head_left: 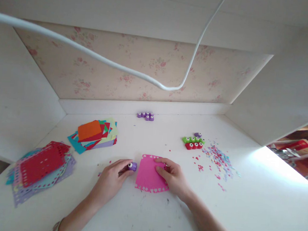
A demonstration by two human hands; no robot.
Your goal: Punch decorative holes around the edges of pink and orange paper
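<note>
Between the fingers and thumb of my left hand (116, 173) is a small purple craft punch (132, 166) with a white round button. It sits just left of a pink sheet of paper (149, 173). Heart-shaped holes run along the sheet's top and bottom edges. My right hand (172, 175) grips the sheet's right side, thumb on top and the other fingers partly hidden. The punch and the paper's left edge look close together; whether they touch I cannot tell.
Punched sheets (43, 165) and a pile of coloured paper (89, 131) lie at left. Several purple punches (147, 117) stand by the back wall. Green punches (193, 140) and red punches (193, 146) are at right, beside scattered confetti (220, 159). A white cable (115, 66) hangs across the view above.
</note>
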